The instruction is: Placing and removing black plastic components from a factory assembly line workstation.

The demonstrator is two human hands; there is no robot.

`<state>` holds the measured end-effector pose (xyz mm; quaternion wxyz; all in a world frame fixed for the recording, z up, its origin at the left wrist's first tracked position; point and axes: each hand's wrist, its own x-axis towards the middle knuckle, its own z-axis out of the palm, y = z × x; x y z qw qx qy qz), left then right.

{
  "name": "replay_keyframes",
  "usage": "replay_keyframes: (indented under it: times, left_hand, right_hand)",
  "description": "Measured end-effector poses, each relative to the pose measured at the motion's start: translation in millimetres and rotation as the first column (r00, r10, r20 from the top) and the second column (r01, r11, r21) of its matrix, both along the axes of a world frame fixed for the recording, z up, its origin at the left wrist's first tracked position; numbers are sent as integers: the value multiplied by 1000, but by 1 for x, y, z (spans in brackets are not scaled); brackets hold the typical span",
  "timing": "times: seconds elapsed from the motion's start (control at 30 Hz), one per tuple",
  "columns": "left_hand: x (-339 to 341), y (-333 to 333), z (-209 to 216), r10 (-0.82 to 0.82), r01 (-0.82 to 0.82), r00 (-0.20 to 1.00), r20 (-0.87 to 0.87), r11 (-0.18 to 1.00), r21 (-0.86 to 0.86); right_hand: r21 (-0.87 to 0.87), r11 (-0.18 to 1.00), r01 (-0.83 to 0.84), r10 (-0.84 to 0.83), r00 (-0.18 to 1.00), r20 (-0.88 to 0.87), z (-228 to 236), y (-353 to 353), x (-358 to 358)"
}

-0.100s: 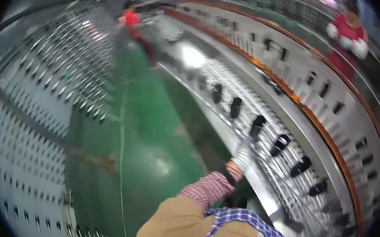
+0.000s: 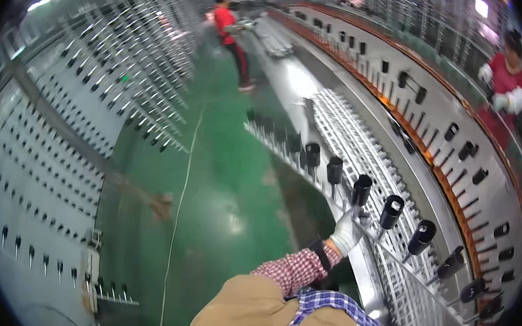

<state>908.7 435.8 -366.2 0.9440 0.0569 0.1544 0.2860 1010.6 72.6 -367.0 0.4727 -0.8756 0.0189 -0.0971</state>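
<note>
My left hand (image 2: 348, 233), in a white glove, is closed round a long metal bar (image 2: 415, 276) near its middle. Upright pegs along the bar carry a row of black cylindrical cups (image 2: 392, 210), several of them with open tops. The bar slants from the floor side at the upper left to the lower right, above a bench. A checked sleeve and dark wristband cover my left forearm. My right hand does not show.
Bare metal bars (image 2: 354, 124) lie stacked on the bench. Behind them runs an orange-edged conveyor (image 2: 396, 106) with pegs and black cups. Hanging racks (image 2: 115, 57) fill the left. One person (image 2: 228, 26) stands in the aisle, another (image 2: 505, 85) beyond the conveyor. A white cable (image 2: 182, 199) crosses the green floor.
The view has shifted and become sharper. The bar with its cups now shows raised and tilted over the bench edge, with my left hand still on it. A whitish shape at lower right has gone.
</note>
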Motion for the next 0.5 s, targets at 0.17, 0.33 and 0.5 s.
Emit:
replay_keyframes:
  times: [0.17, 0.33, 0.5]
  left_hand:
    - [-97, 12, -10, 232, -202, 972, 31, 898, -391]
    - [-188, 9, -17, 459, -436, 885, -86, 747, -502]
    - [-307, -3, -56, 646, -493, 762, 30, 610, -621]
  right_hand:
    - [104, 904, -414, 387, 898, 211, 54, 95, 0]
    - [82, 227, -970, 906, 242, 347, 82, 229, -96]
    - [622, -412, -666, 908, -359, 216, 60, 335, -288]
